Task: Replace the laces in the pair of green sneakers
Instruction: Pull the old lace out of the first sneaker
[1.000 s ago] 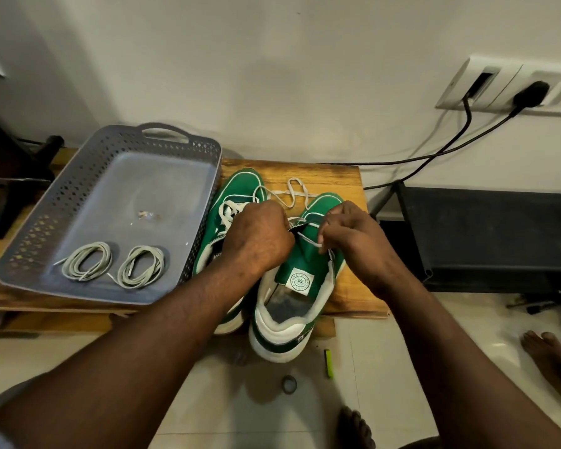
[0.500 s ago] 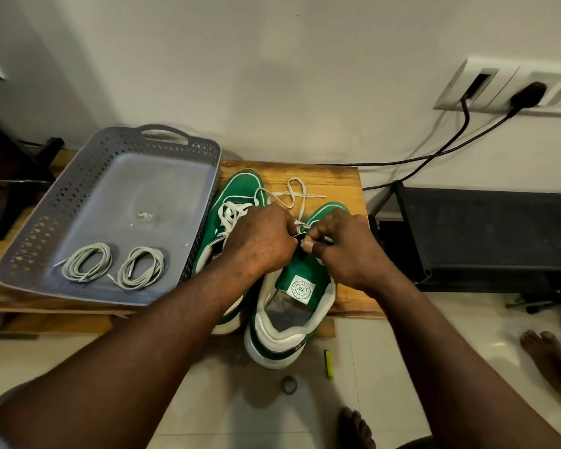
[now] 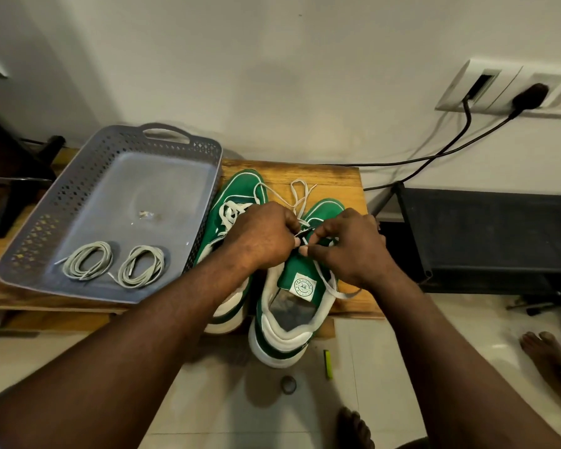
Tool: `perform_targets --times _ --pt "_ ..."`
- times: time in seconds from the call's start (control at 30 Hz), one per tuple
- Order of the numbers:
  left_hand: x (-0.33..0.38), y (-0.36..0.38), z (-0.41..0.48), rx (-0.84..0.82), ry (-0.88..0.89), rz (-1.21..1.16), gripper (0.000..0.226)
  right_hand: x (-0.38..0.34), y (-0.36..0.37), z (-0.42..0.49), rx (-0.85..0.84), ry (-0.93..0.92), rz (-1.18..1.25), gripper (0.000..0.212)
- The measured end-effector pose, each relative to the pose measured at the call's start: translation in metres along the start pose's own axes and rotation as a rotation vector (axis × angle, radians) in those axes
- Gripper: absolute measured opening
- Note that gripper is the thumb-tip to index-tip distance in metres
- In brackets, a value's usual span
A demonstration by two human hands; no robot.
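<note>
Both hands have drawn closer together and come down the lacing toward the tongue over the last second, and a loose stretch of the old lace point(image 3: 335, 289) now trails over the right-hand sneaker point(image 3: 282, 333) at its collar and onto the wooden table point(image 3: 332, 178), where none lay before. I take that to mean the upper eyelets are already freed and the unlacing of this shoe is well under way, though not finished, since more of the same white lace loops out beyond the toe. The left hand point(image 3: 259, 238) is curled tight, its fingertips point(image 3: 292, 229) bunched at the middle of the lacing and apparently pinching the strand. The right hand point(image 3: 348, 249) meets it there, with thumb and fingers point(image 3: 306, 251) closed in a fine pinch on the lace just above the tongue. What exactly sits between the two sets of fingertips is too small to make out. The sneaker lies toe toward the wall, its heel hanging over the table's near edge. The left-hand sneaker point(image 3: 240, 186) lies just beside it, laced in white as far as the left arm lets me see. The two coiled grey replacement laces point(image 3: 88, 260) rest untouched in the grey tray point(image 3: 78, 196), so I judge that relacing has not begun.
</note>
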State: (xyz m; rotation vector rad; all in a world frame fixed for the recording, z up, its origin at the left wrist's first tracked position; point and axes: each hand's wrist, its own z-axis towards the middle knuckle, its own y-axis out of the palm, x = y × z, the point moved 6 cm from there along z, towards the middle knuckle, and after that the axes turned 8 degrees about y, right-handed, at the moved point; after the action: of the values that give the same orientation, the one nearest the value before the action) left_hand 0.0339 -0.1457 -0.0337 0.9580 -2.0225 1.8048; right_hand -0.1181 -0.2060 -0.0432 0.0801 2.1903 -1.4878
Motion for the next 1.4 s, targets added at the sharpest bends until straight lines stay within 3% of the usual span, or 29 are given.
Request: perform_targets --times 0.1,0.2,0.33,0.43,0.53,0.6,0.67,0.8,0.9,1.0,1.17,1.4 --pt "0.0 0.001 0.0 -0.009 0.003 0.001 0.025 -0.007 0.002 0.0 0.03 0.001 -0.036 0.008" --pt "0.0 0.002 -0.001 0.004 -0.012 0.015 0.029 -0.014 -0.003 -0.004 -0.033 -0.127 0.08 0.018" --pt "-0.002 0.002 -0.001 0.02 -0.016 0.051 0.029 -0.02 -0.022 -0.028 -0.49 -0.392 0.472 0.009" --pt "-0.003 0.002 -0.001 0.028 -0.038 0.061 0.026 -0.017 -0.029 -0.044 -0.747 -0.438 0.624 0.011" --pt "-0.001 0.002 -0.001 0.022 -0.025 0.051 0.024 -0.009 -0.027 -0.032 -0.618 -0.287 0.626 0.014" --pt "0.001 0.001 -0.002 0.005 -0.009 0.053 0.023 -0.003 -0.024 -0.018 -0.353 -0.154 0.463 0.035" --pt "0.003 0.0 -0.003 -0.004 0.001 0.071 0.026 -0.004 -0.02 -0.011 -0.14 -0.082 0.259 0.039" --pt "0.004 0.001 -0.003 -0.023 0.006 0.058 0.029 -0.007 0.0 -0.003 -0.048 -0.105 0.126 0.024" --pt "0.004 0.002 -0.002 -0.03 0.007 0.047 0.034 -0.01 0.006 0.003 0.035 -0.155 0.062 0.025" --pt "0.004 0.004 -0.004 -0.015 0.0 0.061 0.038 -0.013 0.002 -0.001 -0.023 -0.153 0.142 0.027" --pt "0.001 0.004 -0.004 0.029 -0.047 0.119 0.031 -0.005 -0.024 -0.016 -0.343 -0.195 0.328 0.008" --pt "-0.002 0.007 -0.002 0.051 -0.065 0.128 0.016 0.005 -0.032 -0.016 -0.535 -0.237 0.523 0.009"
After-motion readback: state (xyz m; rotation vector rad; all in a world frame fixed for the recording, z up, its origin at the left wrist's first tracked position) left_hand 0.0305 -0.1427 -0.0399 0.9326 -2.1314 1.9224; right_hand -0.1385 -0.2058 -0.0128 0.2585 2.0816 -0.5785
